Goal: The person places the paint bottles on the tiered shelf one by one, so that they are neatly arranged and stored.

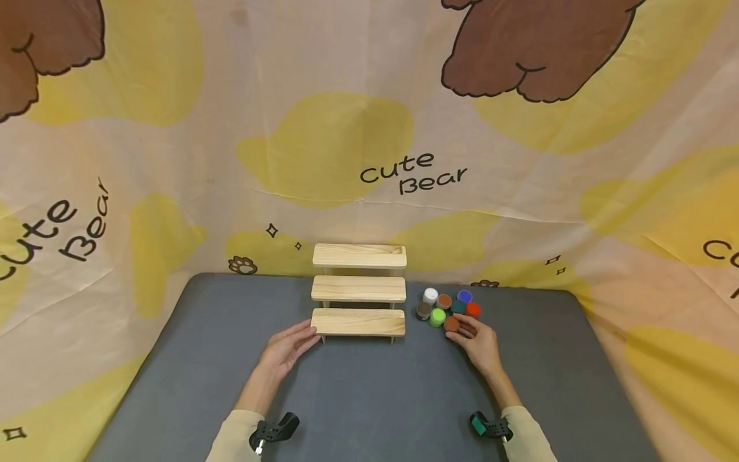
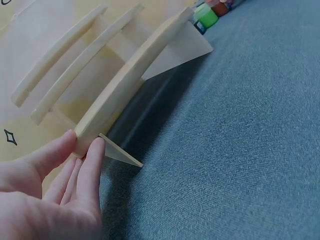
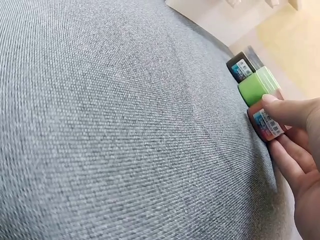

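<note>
Brown jar point(image 1: 451, 324) I see pinched by the right hand point(image 1: 480, 345), green jar point(image 1: 437, 317) beside it; left hand point(image 1: 281, 351) grips the rack point(image 1: 358, 323).

**Wooden step stand + rust-brown jar, current state**

So the stand point(image 1: 358, 323) is pale wood with visible grain, three rounded-corner tiers rising toward 12 o'clock, upright on the desk point(image 1: 369, 398). Left grip point(image 1: 283, 350) is pinching the 8 o'clock end of its lowest tier. The little rust-brown jar point(image 1: 451, 325) sits between 3 and 4 o'clock from it, upright, label on its side, held between the right grip's point(image 1: 480, 344) thumb and fingers.
</note>
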Demonstrator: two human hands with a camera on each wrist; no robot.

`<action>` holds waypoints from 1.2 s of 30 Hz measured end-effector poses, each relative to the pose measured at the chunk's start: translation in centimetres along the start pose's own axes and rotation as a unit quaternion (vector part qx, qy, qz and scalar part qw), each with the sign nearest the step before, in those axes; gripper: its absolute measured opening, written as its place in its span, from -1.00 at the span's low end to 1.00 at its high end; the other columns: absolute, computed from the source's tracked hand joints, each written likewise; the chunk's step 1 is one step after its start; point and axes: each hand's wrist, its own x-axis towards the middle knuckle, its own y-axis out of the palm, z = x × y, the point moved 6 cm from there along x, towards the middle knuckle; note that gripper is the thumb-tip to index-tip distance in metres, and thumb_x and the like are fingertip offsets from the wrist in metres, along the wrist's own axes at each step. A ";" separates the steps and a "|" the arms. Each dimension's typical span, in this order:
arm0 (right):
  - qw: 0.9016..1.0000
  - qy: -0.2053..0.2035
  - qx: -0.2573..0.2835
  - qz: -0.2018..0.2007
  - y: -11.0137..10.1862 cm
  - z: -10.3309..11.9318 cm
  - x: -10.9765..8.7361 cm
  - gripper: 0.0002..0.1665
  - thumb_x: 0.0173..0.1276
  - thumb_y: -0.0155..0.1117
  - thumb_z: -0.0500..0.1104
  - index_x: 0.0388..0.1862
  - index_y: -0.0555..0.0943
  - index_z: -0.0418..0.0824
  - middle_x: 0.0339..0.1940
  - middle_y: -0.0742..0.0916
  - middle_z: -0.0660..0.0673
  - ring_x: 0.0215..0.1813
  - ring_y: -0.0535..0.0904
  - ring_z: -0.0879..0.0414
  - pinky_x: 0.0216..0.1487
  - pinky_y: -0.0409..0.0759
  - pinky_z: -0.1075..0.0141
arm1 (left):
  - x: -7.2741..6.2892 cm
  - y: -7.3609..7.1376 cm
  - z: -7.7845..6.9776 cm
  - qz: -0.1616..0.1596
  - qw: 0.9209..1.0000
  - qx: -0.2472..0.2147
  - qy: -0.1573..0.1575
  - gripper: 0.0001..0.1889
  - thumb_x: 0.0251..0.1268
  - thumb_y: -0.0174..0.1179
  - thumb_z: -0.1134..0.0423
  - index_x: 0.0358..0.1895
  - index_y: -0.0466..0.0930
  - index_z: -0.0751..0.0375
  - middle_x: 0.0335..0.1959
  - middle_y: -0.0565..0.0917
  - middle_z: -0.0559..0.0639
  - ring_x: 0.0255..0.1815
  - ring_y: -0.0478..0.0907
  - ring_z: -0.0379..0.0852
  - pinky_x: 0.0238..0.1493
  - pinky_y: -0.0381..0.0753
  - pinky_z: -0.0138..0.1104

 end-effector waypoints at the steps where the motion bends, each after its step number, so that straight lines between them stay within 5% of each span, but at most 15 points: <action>1: 1.000 0.002 -0.003 -0.001 0.0 0.0 0.0 -0.38 0.10 0.53 -0.33 0.17 0.58 -0.41 0.12 0.64 -0.42 0.12 0.62 -0.22 0.13 0.70 0.13 | 0.0 0.0 0.0 0.000 1.000 -0.003 -0.002 -0.47 0.34 0.11 0.59 0.35 0.23 0.61 0.37 0.26 0.50 -0.05 0.66 -0.06 0.19 0.66 -0.23; 13: 1.000 -0.016 0.015 -0.017 -0.9 1.5 -0.3 -0.44 0.12 0.52 -0.34 0.13 0.61 -0.40 0.07 0.67 -0.37 0.08 0.64 -0.19 -0.09 0.72 0.54 | 0.1 -0.1 0.3 -0.010 1.000 -0.019 0.006 -0.49 0.33 0.09 0.62 0.33 0.24 0.63 0.35 0.29 0.49 -0.13 0.68 -0.09 0.17 0.68 -0.22; 20: 0.999 -0.002 0.032 -0.019 -1.1 2.1 -0.1 -0.42 0.13 0.52 -0.31 0.14 0.59 -0.45 0.05 0.67 -0.42 0.06 0.66 -0.15 -0.11 0.72 0.54 | -0.1 -0.1 0.5 -0.008 1.000 -0.016 0.014 -0.47 0.33 0.12 0.59 0.34 0.23 0.64 0.32 0.34 0.46 -0.13 0.68 -0.13 0.17 0.67 -0.24; 27: 1.000 0.003 0.027 -0.016 -1.2 2.6 0.0 -0.41 0.11 0.54 -0.29 0.13 0.60 -0.42 0.04 0.68 -0.41 0.07 0.65 -0.17 -0.10 0.72 0.53 | 0.1 -0.3 0.6 -0.011 1.000 -0.020 0.018 -0.48 0.36 0.12 0.55 0.34 0.23 0.64 0.05 0.62 0.21 -0.15 0.69 -0.15 0.15 0.69 -0.25; 36: 0.999 -0.005 0.032 -0.013 -2.5 4.1 0.5 -0.41 0.13 0.52 -0.31 0.16 0.59 -0.40 0.09 0.66 -0.40 0.08 0.64 -0.21 -0.09 0.71 0.54 | 0.1 -0.2 0.7 -0.022 0.999 -0.014 0.021 -0.48 0.35 0.14 0.55 0.34 0.25 0.61 0.28 0.41 0.42 -0.15 0.68 -0.20 0.17 0.67 -0.28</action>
